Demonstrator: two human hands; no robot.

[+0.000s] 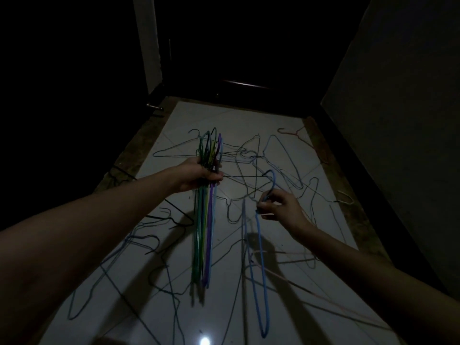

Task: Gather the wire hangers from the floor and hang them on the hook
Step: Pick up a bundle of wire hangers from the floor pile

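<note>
My left hand (202, 174) grips a bundle of several coloured wire hangers (204, 235) by their necks, green, blue and purple ones, hooks pointing away and bodies hanging toward me. My right hand (280, 207) pinches the neck of a single blue wire hanger (260, 270), lifted off the floor, its hook curving up above my fingers. Several more hangers (249, 155) lie tangled across the pale tiled floor (224, 115), including dark ones (154, 235) at the left, a red one (296, 134) at the far right and a white one (346, 197). No hook for hanging is visible.
The room is dim. A dark door and frame (249, 70) stand ahead, a wall (398, 120) runs along the right, and a dark skirting (373, 190) borders the floor. A light reflection (204, 341) shines on the tiles near me.
</note>
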